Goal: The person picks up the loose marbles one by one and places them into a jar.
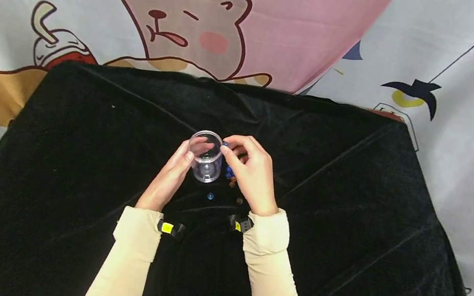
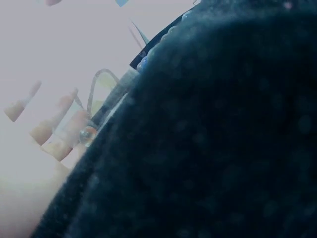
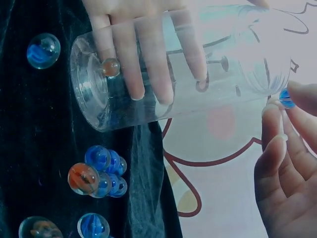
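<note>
A clear plastic jar (image 1: 206, 170) stands upright on the black cloth, its mouth facing up. My left hand (image 1: 168, 177) holds it from the left, thumb on the near side and fingers spread along the far wall. Through that wall, an orange-tinted glass marble (image 3: 110, 67) shows low inside the jar. Between thumb and index finger, my right hand (image 1: 255, 171) pinches a blue glass marble (image 3: 286, 98) right beside the rim. The left wrist view is mostly dark cloth, with the left fingers (image 2: 52, 124) washed out at its left.
Just right of the jar, several blue marbles (image 3: 99, 157) sit in a tight cluster with an orange one (image 3: 83, 178). Loose nearby lie a blue marble (image 3: 93, 226), a brownish one (image 3: 40, 228) and another blue one (image 3: 43, 50). A printed curtain (image 1: 310, 35) hangs behind the black-covered table (image 1: 345, 227).
</note>
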`<action>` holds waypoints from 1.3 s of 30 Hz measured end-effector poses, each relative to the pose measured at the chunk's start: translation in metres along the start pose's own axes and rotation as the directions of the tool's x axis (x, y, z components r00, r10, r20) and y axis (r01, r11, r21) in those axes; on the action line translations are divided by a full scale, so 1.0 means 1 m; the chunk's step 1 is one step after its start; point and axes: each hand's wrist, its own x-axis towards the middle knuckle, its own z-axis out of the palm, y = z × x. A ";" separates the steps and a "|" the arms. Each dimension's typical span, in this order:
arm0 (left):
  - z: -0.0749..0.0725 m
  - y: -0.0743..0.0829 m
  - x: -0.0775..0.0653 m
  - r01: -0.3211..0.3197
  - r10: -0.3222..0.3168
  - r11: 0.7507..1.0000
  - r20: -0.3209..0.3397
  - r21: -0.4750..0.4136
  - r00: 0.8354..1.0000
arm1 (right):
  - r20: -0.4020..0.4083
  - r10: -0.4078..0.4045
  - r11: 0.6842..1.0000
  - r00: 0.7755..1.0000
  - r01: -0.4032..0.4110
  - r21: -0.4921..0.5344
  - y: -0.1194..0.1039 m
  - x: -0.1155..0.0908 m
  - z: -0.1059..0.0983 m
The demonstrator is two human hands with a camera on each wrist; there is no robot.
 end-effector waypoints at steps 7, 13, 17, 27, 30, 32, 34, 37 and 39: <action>-0.003 -0.011 0.002 -0.024 0.024 1.000 -0.018 0.007 1.000 | -0.001 -0.021 1.000 1.000 0.021 0.012 -0.001 0.000 0.002; 0.003 0.007 -0.001 -0.026 0.026 0.999 -0.002 0.034 1.000 | 0.020 -0.033 0.999 0.999 0.033 0.024 -0.003 0.000 0.003; 0.004 0.009 -0.001 -0.009 0.009 0.998 -0.009 0.059 1.000 | 0.043 -0.036 0.999 0.998 0.035 0.017 -0.004 -0.001 0.004; 0.004 0.012 -0.001 -0.001 0.001 0.997 0.002 0.072 1.000 | 0.113 -0.035 0.999 0.993 0.036 -0.008 -0.004 0.000 0.003; 0.001 0.005 0.001 0.006 -0.006 0.999 -0.001 0.045 1.000 | 0.142 -0.034 0.999 0.989 0.035 -0.005 -0.005 0.000 0.001; -0.001 0.000 0.001 0.011 -0.011 1.000 0.000 0.025 1.000 | 0.155 -0.032 0.999 0.987 0.033 -0.008 -0.004 0.000 0.000; -0.003 -0.005 0.001 0.009 -0.009 1.000 -0.001 0.018 1.000 | 0.168 -0.031 0.999 0.985 0.034 -0.017 -0.004 0.000 -0.001; -0.004 -0.008 0.001 0.000 0.000 1.000 0.006 0.016 1.000 | 0.174 -0.026 0.999 0.984 0.030 -0.017 -0.003 0.000 -0.002; -0.004 -0.008 0.001 -0.001 0.001 1.000 0.005 0.015 1.000 | 0.179 -0.025 1.000 0.984 0.028 -0.010 -0.004 0.000 -0.001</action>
